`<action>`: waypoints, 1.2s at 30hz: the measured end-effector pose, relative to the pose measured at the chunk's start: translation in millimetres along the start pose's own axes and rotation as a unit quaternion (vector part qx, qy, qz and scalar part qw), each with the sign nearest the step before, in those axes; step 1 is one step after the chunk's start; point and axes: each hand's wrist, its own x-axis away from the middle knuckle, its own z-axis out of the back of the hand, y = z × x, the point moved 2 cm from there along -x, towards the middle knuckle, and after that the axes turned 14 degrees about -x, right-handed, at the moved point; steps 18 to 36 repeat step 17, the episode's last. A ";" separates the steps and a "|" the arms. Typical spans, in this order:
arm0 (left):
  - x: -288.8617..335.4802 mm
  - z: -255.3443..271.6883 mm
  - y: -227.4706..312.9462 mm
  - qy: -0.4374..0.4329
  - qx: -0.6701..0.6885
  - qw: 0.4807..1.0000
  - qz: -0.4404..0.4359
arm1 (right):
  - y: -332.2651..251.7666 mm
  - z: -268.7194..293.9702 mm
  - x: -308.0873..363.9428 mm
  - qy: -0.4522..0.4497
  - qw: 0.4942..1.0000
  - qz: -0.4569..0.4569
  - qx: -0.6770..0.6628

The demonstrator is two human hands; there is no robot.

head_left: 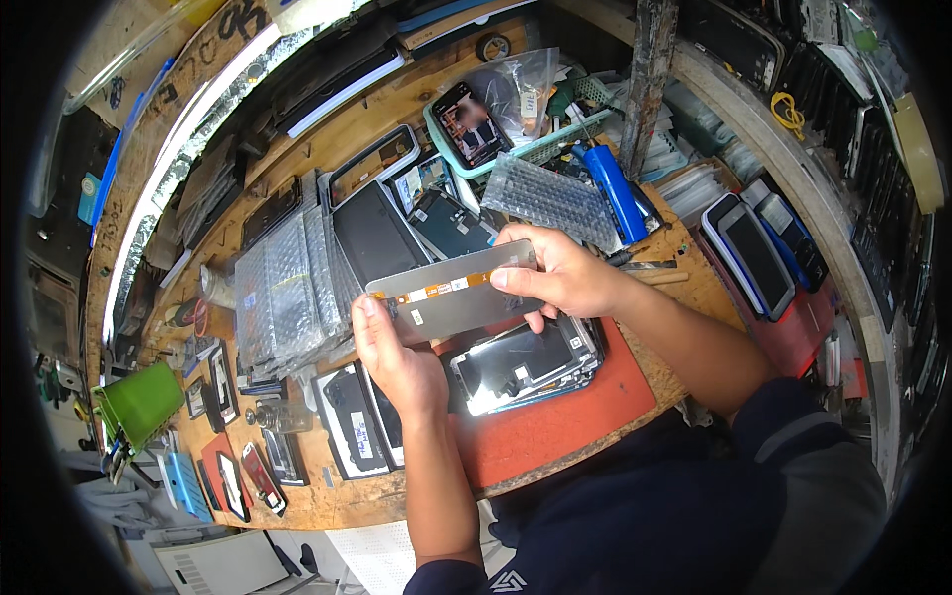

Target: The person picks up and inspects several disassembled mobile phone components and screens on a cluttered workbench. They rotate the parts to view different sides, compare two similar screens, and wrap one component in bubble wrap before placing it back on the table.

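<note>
Between my two hands I hold a phone screen panel (456,308), its grey metallic back facing up with an orange flex cable strip across it. My left hand (397,367) grips the panel's left end, thumb on the near-left corner. At the other end my right hand (555,273) pinches it, thumb lying on the orange strip and fingers underneath. Below the panel, a stack of phone screens (526,367) rests on a red mat (555,428); the top one is dark and shiny. The panel and hands cover part of that stack.
Bubble-wrap packets (288,288) pile up at the left, with another bubble-wrap sheet (550,198) farther back. A mint basket (565,141) holds a lit phone (470,124). Nearby lies a blue cylinder (615,193). A green bin (142,402) stands far left, past a glass jar (283,416).
</note>
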 end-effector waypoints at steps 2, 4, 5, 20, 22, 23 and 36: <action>3.5 -0.2 0.7 0.014 0.026 0.999 0.028 | -0.3 2.7 -0.1 -0.002 1.000 0.000 -0.012; 4.5 -1.6 1.6 -0.004 0.010 1.000 0.026 | -0.2 4.4 -0.6 -0.003 1.000 -0.002 -0.026; 4.1 -3.0 1.8 -0.025 -0.028 0.999 0.010 | -0.4 5.3 -0.9 -0.003 1.000 -0.001 -0.025; 3.4 -3.0 -0.5 -0.051 -0.110 0.993 0.012 | -1.8 7.4 -2.6 0.009 0.999 0.024 -0.034; 3.4 -3.0 -0.5 -0.051 -0.110 0.993 0.012 | -1.8 7.4 -2.6 0.009 0.999 0.024 -0.034; 3.4 -3.0 -0.5 -0.051 -0.110 0.993 0.012 | -1.8 7.4 -2.6 0.009 0.999 0.024 -0.034; 3.4 -3.0 -0.5 -0.051 -0.110 0.993 0.012 | -1.8 7.4 -2.6 0.009 0.999 0.024 -0.034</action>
